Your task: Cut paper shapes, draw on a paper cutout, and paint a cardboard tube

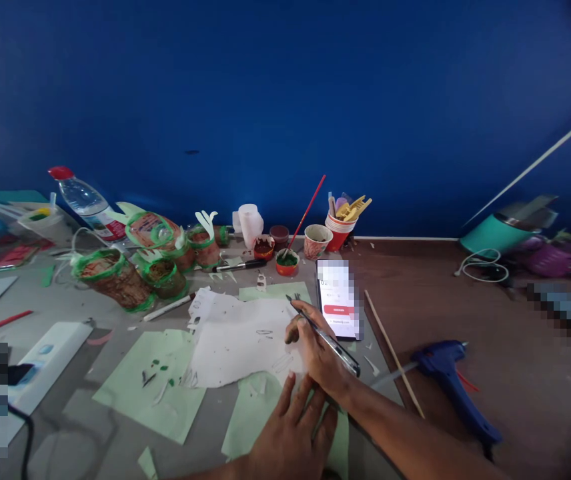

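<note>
My right hand [313, 343] grips a dark pen [333, 345], its tip pointing up and to the left above the right side of a torn white paper [235, 340]. Small looped outlines are drawn on that sheet, near its middle and edges. My left hand [293, 433] lies flat with fingers spread at the paper's lower right edge, partly over a light green paper [250, 407]. Another green paper [150, 380] with dark green scraps sits to the left. A lit phone [338, 300] lies just beyond my right hand.
Green-rimmed brown pots [110, 277] and a tilted plastic bottle [85, 200] stand at the back left. A paint cup [287, 262] holds a red brush, beside a patterned paper cup [317, 241]. On the right are a wooden stick [393, 350] and blue glue gun [458, 380].
</note>
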Action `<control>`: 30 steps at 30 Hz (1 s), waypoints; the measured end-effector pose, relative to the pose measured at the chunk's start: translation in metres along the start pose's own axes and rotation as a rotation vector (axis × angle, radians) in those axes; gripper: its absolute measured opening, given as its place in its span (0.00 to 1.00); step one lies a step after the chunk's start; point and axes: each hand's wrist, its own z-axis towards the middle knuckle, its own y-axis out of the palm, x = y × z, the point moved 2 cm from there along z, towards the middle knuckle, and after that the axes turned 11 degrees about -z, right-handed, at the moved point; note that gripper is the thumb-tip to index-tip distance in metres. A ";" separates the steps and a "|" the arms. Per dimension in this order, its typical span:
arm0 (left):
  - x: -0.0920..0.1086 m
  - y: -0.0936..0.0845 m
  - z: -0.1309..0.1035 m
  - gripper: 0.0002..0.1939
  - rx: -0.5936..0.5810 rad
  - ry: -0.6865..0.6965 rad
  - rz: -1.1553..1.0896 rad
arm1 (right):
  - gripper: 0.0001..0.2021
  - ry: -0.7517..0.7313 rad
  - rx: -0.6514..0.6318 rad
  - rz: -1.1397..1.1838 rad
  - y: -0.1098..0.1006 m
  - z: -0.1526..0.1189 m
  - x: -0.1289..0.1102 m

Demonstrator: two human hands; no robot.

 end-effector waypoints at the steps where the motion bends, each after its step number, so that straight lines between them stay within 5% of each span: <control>1: 0.000 0.000 0.000 0.40 -0.005 -0.004 -0.003 | 0.16 -0.010 -0.003 -0.008 -0.001 0.000 0.000; 7: 0.000 -0.003 0.000 0.39 -0.033 -0.022 -0.027 | 0.18 -0.012 -0.114 0.064 0.002 0.004 0.001; 14: 0.001 -0.006 0.001 0.38 -0.047 -0.028 -0.051 | 0.12 0.005 0.034 -0.070 -0.001 0.010 0.002; 21: 0.002 -0.008 0.001 0.38 -0.023 -0.016 -0.049 | 0.19 -0.074 -0.044 -0.027 0.001 0.007 0.008; 26: 0.003 -0.011 0.001 0.37 -0.011 -0.016 -0.043 | 0.14 0.016 0.029 -0.021 0.003 0.005 0.009; 30: 0.004 -0.014 0.003 0.34 -0.023 -0.018 -0.021 | 0.11 0.044 -0.033 -0.028 0.003 0.005 0.004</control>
